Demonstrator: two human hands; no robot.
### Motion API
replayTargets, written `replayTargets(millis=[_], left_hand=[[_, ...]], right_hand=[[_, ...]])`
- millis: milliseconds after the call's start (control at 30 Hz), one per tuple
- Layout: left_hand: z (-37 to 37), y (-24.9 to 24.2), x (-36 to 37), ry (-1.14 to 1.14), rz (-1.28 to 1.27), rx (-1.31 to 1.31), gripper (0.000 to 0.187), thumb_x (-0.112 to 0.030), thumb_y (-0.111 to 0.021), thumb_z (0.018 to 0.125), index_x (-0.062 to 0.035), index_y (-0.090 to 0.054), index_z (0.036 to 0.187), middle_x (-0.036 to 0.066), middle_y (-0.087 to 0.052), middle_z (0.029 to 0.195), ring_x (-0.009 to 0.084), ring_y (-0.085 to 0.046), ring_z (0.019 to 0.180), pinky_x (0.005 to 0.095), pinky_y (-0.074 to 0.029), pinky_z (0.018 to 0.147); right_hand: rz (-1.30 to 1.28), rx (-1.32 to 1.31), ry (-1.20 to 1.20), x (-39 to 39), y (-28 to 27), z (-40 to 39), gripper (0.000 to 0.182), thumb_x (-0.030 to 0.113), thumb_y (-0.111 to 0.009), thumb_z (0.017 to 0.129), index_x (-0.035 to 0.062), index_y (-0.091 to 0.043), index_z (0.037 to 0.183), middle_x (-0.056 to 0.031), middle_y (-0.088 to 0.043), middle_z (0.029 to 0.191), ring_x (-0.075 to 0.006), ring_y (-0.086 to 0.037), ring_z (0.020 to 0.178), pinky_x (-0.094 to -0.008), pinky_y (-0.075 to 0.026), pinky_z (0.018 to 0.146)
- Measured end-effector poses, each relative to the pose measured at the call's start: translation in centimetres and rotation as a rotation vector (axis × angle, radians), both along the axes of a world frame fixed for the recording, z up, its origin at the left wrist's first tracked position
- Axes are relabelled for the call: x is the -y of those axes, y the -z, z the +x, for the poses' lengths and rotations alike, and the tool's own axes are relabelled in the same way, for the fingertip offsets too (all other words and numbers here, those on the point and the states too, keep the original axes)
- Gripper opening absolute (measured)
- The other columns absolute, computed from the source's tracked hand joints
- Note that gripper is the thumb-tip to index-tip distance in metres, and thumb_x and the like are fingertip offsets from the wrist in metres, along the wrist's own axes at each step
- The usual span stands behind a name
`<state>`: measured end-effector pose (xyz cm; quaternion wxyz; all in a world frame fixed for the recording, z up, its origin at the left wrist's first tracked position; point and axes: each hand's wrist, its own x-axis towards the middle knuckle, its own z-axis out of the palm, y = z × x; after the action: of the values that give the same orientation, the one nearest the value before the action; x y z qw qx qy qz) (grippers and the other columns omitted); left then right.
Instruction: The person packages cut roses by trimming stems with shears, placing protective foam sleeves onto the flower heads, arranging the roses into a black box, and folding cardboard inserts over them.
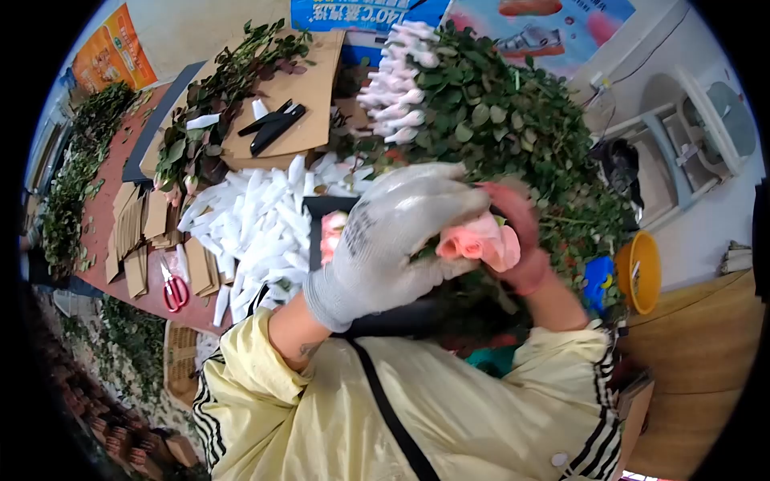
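Note:
My left hand (393, 236), in a white-grey glove, is curled round the left side of pink roses (481, 240) in front of my chest. Behind the blooms, my right hand (521, 228), in a reddish glove, closes round them from the right; part of it is hidden by the flowers. More pink roses (331, 232) lie in a black holder (315, 210) just left of my left glove. A heap of white sleeves (261, 216) spreads beside that holder. Rose stems with leaves (513, 120) are piled beyond my hands.
Roses in white sleeves (397, 88) lie stacked at the back. A black stapler (277, 128) rests on cardboard (313, 88). Red scissors (174, 290) lie near folded cardboard pieces (132, 220) on the left. A yellow basin (639, 272) and a white chair (674, 152) stand at the right.

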<state>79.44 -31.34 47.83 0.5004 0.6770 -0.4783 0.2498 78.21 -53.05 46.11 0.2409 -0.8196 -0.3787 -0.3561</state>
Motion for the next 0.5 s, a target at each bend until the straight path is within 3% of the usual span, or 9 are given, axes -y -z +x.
replayTargets(millis=[33,67,133,200,300,400,500], left_hand=[[0.0,0.1,-0.9,-0.005,0.08,-0.047,0.051,-0.019,-0.075,0.07,-0.0007,-0.057,0.114,0.016,-0.059,0.107,0.0325,-0.058,0.101,0.0398,-0.043,0.089],[0.4,1.1,-2.2,0.085,0.072,-0.27,0.049,-0.02,-0.069,0.077,0.0008,-0.054,0.119,0.016,-0.058,0.11,0.0286,-0.056,0.104,0.0368,-0.042,0.091],[0.3,4.4,-5.8,-0.128,0.139,-0.676,0.048,-0.02,-0.064,0.078,0.004,-0.051,0.117,0.019,-0.056,0.108,0.0344,-0.054,0.101,0.0362,-0.041,0.091],[0.7,7.7,-8.6,-0.282,0.46,-0.531,0.048,-0.023,-0.064,0.079,0.0029,-0.052,0.117,0.019,-0.053,0.118,0.0342,-0.052,0.108,0.0365,-0.041,0.094],[-0.3,10.6,-8.6,-0.316,0.601,-0.429,0.05,-0.025,-0.064,0.08,0.0023,-0.052,0.119,0.019,-0.05,0.126,0.0335,-0.048,0.117,0.0387,-0.037,0.099],[-0.1,12.3,-7.1,-0.332,0.688,-0.365,0.055,-0.03,-0.063,0.081,0.0024,-0.049,0.123,0.021,-0.045,0.132,0.0343,-0.041,0.125,0.0412,-0.031,0.104],[1.1,14.7,-6.2,-0.397,0.775,-0.326,0.062,-0.041,-0.058,0.081,0.0004,-0.046,0.126,0.02,-0.041,0.136,0.0351,-0.035,0.129,0.0438,-0.026,0.107]], right_hand=[[-0.104,0.008,0.042,1.9,0.7,0.6,0.036,0.003,-0.061,0.066,0.0015,-0.061,0.102,-0.0145,-0.064,0.098,-0.0348,-0.06,0.095,-0.0443,-0.048,0.085],[-0.227,0.189,0.077,2.8,-1.3,1.7,0.039,0.0,-0.057,0.063,0.0026,-0.062,0.101,-0.0138,-0.064,0.097,-0.0357,-0.06,0.092,-0.0443,-0.049,0.085],[-0.049,0.314,0.386,5.8,-4.7,3.2,0.031,0.003,-0.064,0.07,0.0007,-0.064,0.101,-0.0091,-0.066,0.089,-0.0227,-0.061,0.081,-0.0338,-0.049,0.076],[0.177,0.412,0.504,7.6,-8.1,3.8,0.025,0.005,-0.071,0.076,-0.0012,-0.066,0.1,-0.0045,-0.069,0.08,-0.0097,-0.062,0.069,-0.0232,-0.05,0.068],[0.19,0.406,0.313,4.2,-10.8,2.5,0.024,-0.001,-0.061,0.082,-0.0079,-0.062,0.105,-0.0121,-0.068,0.094,-0.0154,-0.066,0.078,-0.0263,-0.053,0.073],[-0.25,0.504,0.319,0.4,-11.6,1.2,0.025,0.0,-0.066,0.078,-0.0048,-0.063,0.102,-0.013,-0.068,0.097,-0.0205,-0.066,0.084,-0.0291,-0.054,0.075],[-0.552,0.243,0.225,-0.3,-10.1,1.1,0.033,0.011,-0.062,0.077,0.0058,-0.061,0.109,-0.0074,-0.06,0.112,-0.02,-0.057,0.101,-0.0321,-0.043,0.088]])
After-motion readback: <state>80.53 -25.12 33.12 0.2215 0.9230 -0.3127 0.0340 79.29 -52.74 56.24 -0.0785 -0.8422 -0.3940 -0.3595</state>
